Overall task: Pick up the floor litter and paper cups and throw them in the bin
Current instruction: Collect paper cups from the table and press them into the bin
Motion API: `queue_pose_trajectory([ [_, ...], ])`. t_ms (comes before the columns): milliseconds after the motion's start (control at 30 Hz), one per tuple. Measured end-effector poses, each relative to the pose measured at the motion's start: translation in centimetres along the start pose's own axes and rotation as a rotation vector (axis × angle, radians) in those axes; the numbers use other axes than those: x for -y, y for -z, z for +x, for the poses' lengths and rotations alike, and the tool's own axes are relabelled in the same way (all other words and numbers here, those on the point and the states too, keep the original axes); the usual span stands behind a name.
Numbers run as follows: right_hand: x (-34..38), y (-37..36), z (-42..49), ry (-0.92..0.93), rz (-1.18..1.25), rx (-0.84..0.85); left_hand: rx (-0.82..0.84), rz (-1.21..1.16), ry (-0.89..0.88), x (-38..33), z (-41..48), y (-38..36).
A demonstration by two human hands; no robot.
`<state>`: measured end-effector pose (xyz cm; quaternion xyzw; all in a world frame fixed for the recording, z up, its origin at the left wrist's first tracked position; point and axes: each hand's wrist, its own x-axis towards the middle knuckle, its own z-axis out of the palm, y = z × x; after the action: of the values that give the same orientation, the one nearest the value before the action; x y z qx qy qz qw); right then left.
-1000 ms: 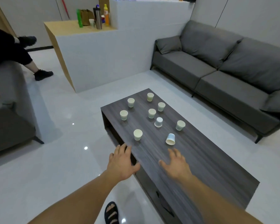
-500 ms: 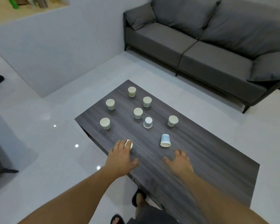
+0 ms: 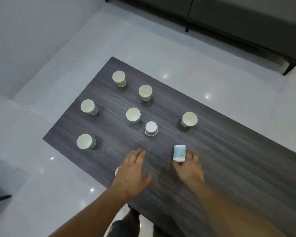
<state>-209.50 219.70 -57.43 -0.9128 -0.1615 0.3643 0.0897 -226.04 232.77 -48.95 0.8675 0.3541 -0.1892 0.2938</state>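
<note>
Glossy white tiled floor (image 3: 186, 53) fills most of the field. A dark grey upholstered sofa (image 3: 246, 19) on black legs crosses the upper right. A long dark wood-grain coffee table (image 3: 229, 151) runs diagonally from upper centre to lower right.

Left hand (image 3: 133, 170): palm down above the table's near-left edge, fingers straight and released, thumb spread to the right. It covers a white paper cup of which only a sliver of rim (image 3: 116, 171) shows at the hand's left side; contact cannot be judged.

Right hand (image 3: 188, 166): fingers curled, grasping a blue-printed white paper cup (image 3: 179, 153) that rests on the tabletop with its side toward the camera. The thumb is at its near end and the fingers are on its right flank; the outlines are blurred.

Six upright pale paper cups (image 3: 133, 115) stand apart from one another on the table's far-left half. One inverted white paper cup (image 3: 151, 128) stands base-up just beside the central upright one.
</note>
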Motion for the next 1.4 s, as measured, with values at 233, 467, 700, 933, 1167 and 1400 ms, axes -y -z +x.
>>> queue_pose_trajectory([
  [233,-1.2,-5.5,4.8,-0.115,0.043,-0.068,0.065,0.026,-0.163,1.0,7.9,-4.3],
  [467,0.2,-1.7,6.7,0.051,0.388,0.133,0.092,0.172,-0.357,0.3,12.3,-3.8],
  [700,2.3,5.7,8.1,0.194,0.431,0.664,0.093,0.3,-0.544,-0.5,13.4,-2.6],
  [933,3.6,7.5,9.5,0.265,0.427,0.609,-0.032,-0.015,-0.408,-1.0,13.2,-2.9],
  [1167,3.2,7.7,15.6,0.374,-0.257,-0.21,-0.075,-0.174,-0.11,0.0,11.2,-3.5],
  [1400,2.7,4.9,15.6,0.298,-0.457,-0.03,-0.123,-0.18,0.003,1.0,7.7,-3.0],
])
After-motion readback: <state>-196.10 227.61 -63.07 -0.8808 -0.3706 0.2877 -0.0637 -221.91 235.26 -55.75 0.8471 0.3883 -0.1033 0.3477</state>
